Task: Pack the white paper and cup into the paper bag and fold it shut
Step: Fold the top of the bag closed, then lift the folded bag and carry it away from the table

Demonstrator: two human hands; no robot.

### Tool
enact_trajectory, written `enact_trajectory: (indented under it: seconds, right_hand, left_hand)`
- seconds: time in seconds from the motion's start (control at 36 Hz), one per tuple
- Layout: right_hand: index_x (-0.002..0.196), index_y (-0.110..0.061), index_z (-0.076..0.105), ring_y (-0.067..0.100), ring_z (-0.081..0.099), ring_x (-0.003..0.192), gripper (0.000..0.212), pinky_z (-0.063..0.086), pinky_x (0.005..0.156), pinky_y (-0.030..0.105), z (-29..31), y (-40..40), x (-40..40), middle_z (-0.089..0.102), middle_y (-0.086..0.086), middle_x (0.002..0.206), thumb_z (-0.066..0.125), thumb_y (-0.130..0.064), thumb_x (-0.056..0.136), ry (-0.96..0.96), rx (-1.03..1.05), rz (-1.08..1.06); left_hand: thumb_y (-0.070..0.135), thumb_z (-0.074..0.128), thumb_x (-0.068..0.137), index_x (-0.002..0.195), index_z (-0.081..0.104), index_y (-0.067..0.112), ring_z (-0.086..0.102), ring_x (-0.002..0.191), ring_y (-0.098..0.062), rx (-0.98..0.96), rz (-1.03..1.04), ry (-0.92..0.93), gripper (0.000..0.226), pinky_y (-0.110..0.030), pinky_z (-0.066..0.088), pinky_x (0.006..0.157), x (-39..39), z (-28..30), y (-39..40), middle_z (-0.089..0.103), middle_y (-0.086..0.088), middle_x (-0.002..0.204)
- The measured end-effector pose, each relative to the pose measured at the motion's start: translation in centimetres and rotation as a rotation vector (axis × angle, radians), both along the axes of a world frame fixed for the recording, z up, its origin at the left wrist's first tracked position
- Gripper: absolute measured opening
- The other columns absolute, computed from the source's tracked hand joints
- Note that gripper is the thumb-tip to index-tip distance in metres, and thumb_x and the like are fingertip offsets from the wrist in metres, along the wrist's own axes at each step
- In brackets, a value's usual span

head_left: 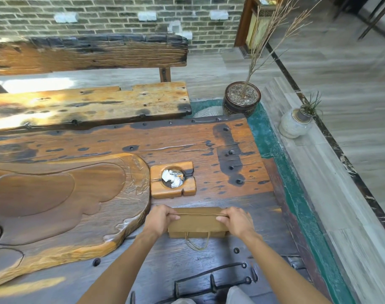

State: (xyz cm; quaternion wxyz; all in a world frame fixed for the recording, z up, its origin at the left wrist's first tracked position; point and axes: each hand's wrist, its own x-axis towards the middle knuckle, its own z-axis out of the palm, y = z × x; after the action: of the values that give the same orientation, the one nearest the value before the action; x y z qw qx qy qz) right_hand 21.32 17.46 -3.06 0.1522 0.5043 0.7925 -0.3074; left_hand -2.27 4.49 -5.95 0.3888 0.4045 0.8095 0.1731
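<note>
Both hands are clamped on the paper bag [198, 222] lying flat on the wooden counter [209, 255]: left hand [159, 219] gripping its left end, right hand [236, 220] its right end. Wooden ashtray [173, 179] sits just beyond.
</note>
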Motion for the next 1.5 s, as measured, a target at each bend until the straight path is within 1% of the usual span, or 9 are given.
enact_trajectory:
  seconds: [0.17, 0.42, 0.58, 0.75, 1.06, 1.08, 1.19, 1.31, 1.5]
  right_hand:
    - [0.072, -0.024, 0.060, 0.024, 0.059, 0.086, 0.030, 0.032, 0.067, 0.030, -0.1, 0.7, 2.1, 0.057, -0.005, 0.071, 0.055, -0.039, 0.097, 0.030, 0.030, 0.002]
    - [0.102, -0.027, 0.074, 0.026, 0.058, 0.104, 0.021, 0.043, 0.091, 0.036, -0.7, -0.9, 3.3, 0.075, 0.001, 0.096, 0.053, -0.032, 0.099, 0.094, 0.038, -0.033]
    - [0.098, -0.028, 0.073, 0.024, 0.059, 0.105, 0.020, 0.045, 0.090, 0.037, -1.0, -1.7, 3.9, 0.075, -0.002, 0.098, 0.053, -0.033, 0.098, 0.082, -0.004, -0.067]
    - [0.096, -0.017, 0.076, 0.021, 0.069, 0.101, 0.019, 0.052, 0.087, 0.032, -1.0, -2.1, 4.5, 0.078, 0.001, 0.094, 0.065, -0.033, 0.091, 0.119, -0.062, -0.181]
    - [0.074, -0.015, 0.070, 0.016, 0.061, 0.085, 0.017, 0.043, 0.075, 0.028, -1.3, -1.6, 4.7, 0.068, 0.002, 0.081, 0.073, -0.024, 0.087, 0.248, -0.093, -0.320]
    - [0.085, -0.009, 0.074, 0.014, 0.060, 0.088, 0.015, 0.044, 0.079, 0.028, -1.0, -1.4, 4.7, 0.069, 0.002, 0.085, 0.074, -0.024, 0.087, 0.267, -0.086, -0.325]
    - [0.089, -0.014, 0.072, 0.014, 0.061, 0.092, 0.012, 0.036, 0.077, 0.023, 0.4, 0.3, 5.0, 0.065, -0.003, 0.087, 0.074, -0.026, 0.086, 0.343, -0.087, -0.323]
    - [0.093, -0.016, 0.072, 0.020, 0.061, 0.102, 0.013, 0.043, 0.086, 0.030, 2.8, 2.5, 5.4, 0.070, 0.007, 0.100, 0.074, -0.027, 0.086, 0.433, -0.014, -0.310]
    - [0.063, -0.024, 0.049, 0.013, 0.048, 0.064, 0.034, 0.038, 0.065, 0.029, 12.0, 5.6, 5.0, 0.052, -0.007, 0.065, 0.070, -0.012, 0.086, 0.697, 0.065, -0.322]
  left_hand:
    - [0.016, 0.075, 0.084, 0.092, 0.081, 0.012, 0.072, 0.095, -0.013, 0.078, 0.103, -0.119, 0.011, -0.029, 0.055, 0.089, 0.2, 0.0, -1.0, 0.079, -0.004, 0.099]
    - [0.003, 0.070, 0.087, 0.103, 0.076, -0.001, 0.062, 0.091, 0.010, 0.096, 0.221, -0.183, 0.018, 0.008, 0.039, 0.072, 2.0, 0.3, -3.8, 0.072, -0.003, 0.106]
    - [0.000, 0.070, 0.086, 0.095, 0.079, 0.006, 0.058, 0.068, 0.028, 0.071, 0.280, -0.255, 0.014, 0.002, 0.044, 0.069, 3.2, 0.4, -5.3, 0.058, 0.043, 0.055]
    - [0.011, 0.074, 0.084, 0.086, 0.080, 0.024, 0.070, 0.089, -0.008, 0.054, 0.347, -0.225, 0.014, -0.029, 0.053, 0.089, 4.1, 0.7, -5.6, 0.078, 0.006, 0.087]
    - [0.002, 0.071, 0.086, 0.067, 0.066, -0.003, 0.063, 0.102, -0.038, 0.015, 0.680, -0.307, 0.020, -0.008, 0.050, 0.068, 5.8, 1.7, -4.9, 0.075, 0.006, 0.059]
    - [0.002, 0.070, 0.086, 0.069, 0.065, -0.002, 0.044, 0.086, -0.005, 0.032, 0.695, -0.321, 0.019, -0.007, 0.048, 0.069, 5.9, 2.0, -4.7, 0.075, 0.008, 0.061]
    - [0.001, 0.069, 0.087, 0.106, 0.059, -0.025, 0.057, 0.103, -0.016, 0.126, 0.728, -0.322, 0.034, -0.036, 0.045, 0.095, 6.0, 4.4, -3.4, 0.070, -0.016, 0.110]
    - [0.002, 0.067, 0.088, 0.092, 0.065, -0.016, 0.068, 0.086, -0.035, 0.237, 0.684, -0.281, 0.018, -0.039, 0.047, 0.076, 6.3, 8.6, -1.9, 0.070, -0.014, 0.073]
    - [0.008, 0.068, 0.088, 0.053, 0.039, 0.020, 0.032, 0.053, -0.005, 0.467, 0.518, -0.124, 0.047, -0.024, 0.027, 0.056, 5.4, 16.2, 1.6, 0.035, 0.014, 0.049]
